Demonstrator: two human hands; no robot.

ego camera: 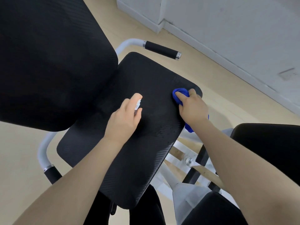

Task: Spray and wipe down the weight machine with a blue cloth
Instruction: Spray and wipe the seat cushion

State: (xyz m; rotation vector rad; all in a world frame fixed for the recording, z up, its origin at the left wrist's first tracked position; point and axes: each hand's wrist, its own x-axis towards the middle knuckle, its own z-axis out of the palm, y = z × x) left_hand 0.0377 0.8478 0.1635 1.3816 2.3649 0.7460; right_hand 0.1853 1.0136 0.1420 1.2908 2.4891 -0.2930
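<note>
Two hands worked a black textured seat pad [142, 88]: right hand [193, 108] clutched a bunched bright-blue cloth [180, 93], left hand [125, 119] gripped a small spray bottle [138, 103].

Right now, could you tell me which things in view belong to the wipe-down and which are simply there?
In the job:
- blue cloth, gripped by the right hand
- spray bottle, held by the left hand
- seat pad, being wiped
- back pad
- foam handle

Just there:
- wall socket
- skirting board
</note>
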